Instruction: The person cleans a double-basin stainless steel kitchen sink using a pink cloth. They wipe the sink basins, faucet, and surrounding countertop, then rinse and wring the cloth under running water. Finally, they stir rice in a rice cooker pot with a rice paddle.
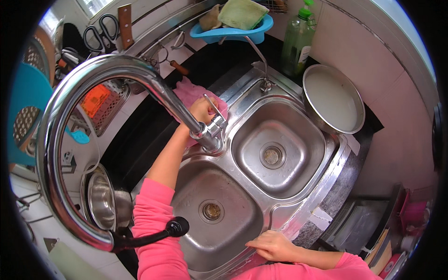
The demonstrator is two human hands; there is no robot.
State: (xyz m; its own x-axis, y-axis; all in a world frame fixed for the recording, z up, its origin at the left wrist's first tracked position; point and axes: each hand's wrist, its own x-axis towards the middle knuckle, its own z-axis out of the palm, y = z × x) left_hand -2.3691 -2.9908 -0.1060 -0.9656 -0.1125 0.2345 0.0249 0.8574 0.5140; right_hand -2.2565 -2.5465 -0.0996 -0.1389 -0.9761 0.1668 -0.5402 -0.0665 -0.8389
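My left hand [202,109] presses on a pink cloth [190,91] behind the chrome faucet [211,141]; the faucet's lever hides part of its fingers. The cloth lies over the sink's back edge and the dark counter. My right hand [273,245] rests near the front rim of the double steel sink [269,204], index finger pointing left, holding nothing that I can see. Both the left basin [224,238] and the right basin [297,175] have a strainer in the drain.
A steel bowl of cloudy liquid [334,99] stands right of the sink, near a green pump bottle [297,42]. A blue tray [231,34] holds sponges. The faucet's tall spout [49,140] arches at left, above steel bowls [105,201]. Scissors [101,33] hang behind.
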